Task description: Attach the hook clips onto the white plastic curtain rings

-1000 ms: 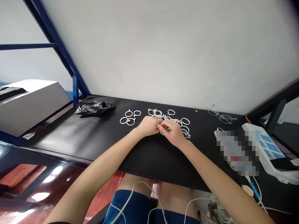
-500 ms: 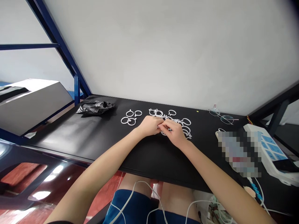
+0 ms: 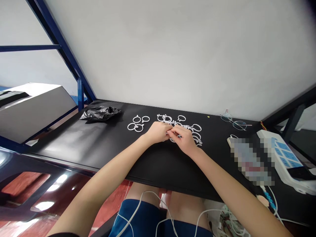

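Note:
My left hand (image 3: 160,132) and my right hand (image 3: 183,135) meet over the black table (image 3: 158,164), fingertips pinched together. What they pinch is hidden by the fingers; bits of white show just under them. Around and behind the hands lies a loose pile of white plastic rings (image 3: 197,127) with small eyelets, like curtain rings. One ring (image 3: 182,118) lies at the back of the pile. Left of my left hand, several similar rings (image 3: 145,119) lie in a separate small group, two of them overlapping.
A crumpled black plastic bag (image 3: 101,113) lies at the back left. Glasses (image 3: 239,125) rest at the back right. Nearer on the right are a blurred-out phone (image 3: 251,163) with a cable and a white power strip (image 3: 286,158). White cables (image 3: 138,210) hang over my lap.
The view has shifted very slightly. Both hands stay pinched together at the same spot, and the rings lie as before.

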The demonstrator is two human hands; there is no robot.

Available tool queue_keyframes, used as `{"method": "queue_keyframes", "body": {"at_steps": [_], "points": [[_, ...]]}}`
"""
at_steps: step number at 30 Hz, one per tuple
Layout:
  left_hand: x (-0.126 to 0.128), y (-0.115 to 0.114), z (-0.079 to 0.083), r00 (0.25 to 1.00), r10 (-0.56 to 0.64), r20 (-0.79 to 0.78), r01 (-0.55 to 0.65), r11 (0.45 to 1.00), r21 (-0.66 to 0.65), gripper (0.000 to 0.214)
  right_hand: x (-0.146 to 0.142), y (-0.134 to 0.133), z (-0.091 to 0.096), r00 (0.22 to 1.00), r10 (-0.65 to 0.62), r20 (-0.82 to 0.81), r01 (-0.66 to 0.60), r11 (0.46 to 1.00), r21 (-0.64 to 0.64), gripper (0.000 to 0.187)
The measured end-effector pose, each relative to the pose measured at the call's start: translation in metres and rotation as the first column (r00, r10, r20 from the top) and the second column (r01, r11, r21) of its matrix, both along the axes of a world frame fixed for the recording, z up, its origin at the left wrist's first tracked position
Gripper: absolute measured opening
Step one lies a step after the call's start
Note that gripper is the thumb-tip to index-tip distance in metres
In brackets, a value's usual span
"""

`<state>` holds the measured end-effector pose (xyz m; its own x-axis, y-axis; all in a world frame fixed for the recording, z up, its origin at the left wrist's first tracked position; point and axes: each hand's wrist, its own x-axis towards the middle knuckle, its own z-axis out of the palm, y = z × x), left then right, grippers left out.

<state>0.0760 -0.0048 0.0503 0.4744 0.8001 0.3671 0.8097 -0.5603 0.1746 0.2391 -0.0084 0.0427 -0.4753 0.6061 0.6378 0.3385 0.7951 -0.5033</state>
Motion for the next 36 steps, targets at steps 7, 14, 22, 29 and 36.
{"method": "queue_keyframes", "body": {"at_steps": [7, 14, 22, 29, 36], "points": [[-0.0004, -0.0005, 0.0008, 1.000, -0.003, 0.007, 0.003, 1.000, 0.005, 0.013, -0.0004, -0.0005, 0.0005, 1.000, -0.002, 0.002, 0.002, 1.000, 0.004, 0.027], [-0.0009, -0.0008, 0.0001, 1.000, -0.008, 0.013, 0.008, 1.000, 0.012, 0.011, -0.0003, 0.0007, -0.0007, 1.000, 0.001, -0.004, -0.001, 1.000, 0.011, 0.024], [-0.0010, -0.0025, 0.0011, 1.000, -0.006, -0.002, 0.006, 0.999, 0.037, 0.009, 0.0000, -0.0002, 0.0000, 1.000, -0.014, 0.008, 0.014, 1.000, -0.014, 0.026], [-0.0034, -0.0011, 0.0021, 0.998, 0.064, -0.009, -0.064, 0.997, 0.034, 0.010, 0.0002, 0.0017, -0.0018, 0.999, -0.042, 0.005, 0.042, 0.999, 0.007, 0.022], [-0.0065, -0.0013, 0.0036, 0.994, 0.085, 0.065, -0.090, 0.993, 0.074, 0.023, 0.0010, 0.0051, -0.0020, 0.993, -0.113, -0.016, 0.114, 0.992, 0.056, 0.021]]}}
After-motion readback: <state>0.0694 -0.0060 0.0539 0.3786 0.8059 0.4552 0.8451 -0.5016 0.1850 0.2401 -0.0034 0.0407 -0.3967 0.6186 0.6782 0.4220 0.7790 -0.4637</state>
